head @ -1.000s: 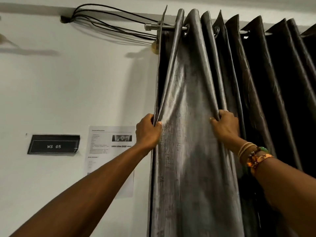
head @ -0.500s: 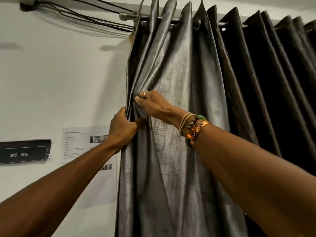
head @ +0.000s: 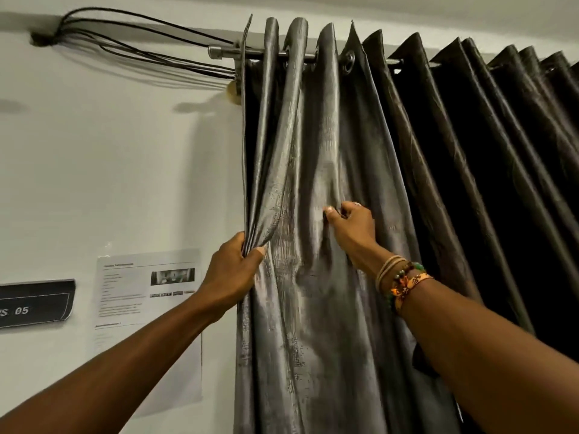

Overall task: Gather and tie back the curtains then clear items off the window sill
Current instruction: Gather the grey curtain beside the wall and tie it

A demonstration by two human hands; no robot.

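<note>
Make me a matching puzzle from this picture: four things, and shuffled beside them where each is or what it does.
Things:
1. left hand
2. right hand
3. printed sheet
4. cables

Places or states:
A. bunched high on the wall, left of the rod
B. pinches a fold of the curtain
C. stuck low on the wall, beside a black label
D. grips the curtain's left edge

Pairs: 1-D, 2-B, 3-C, 4-A.
</note>
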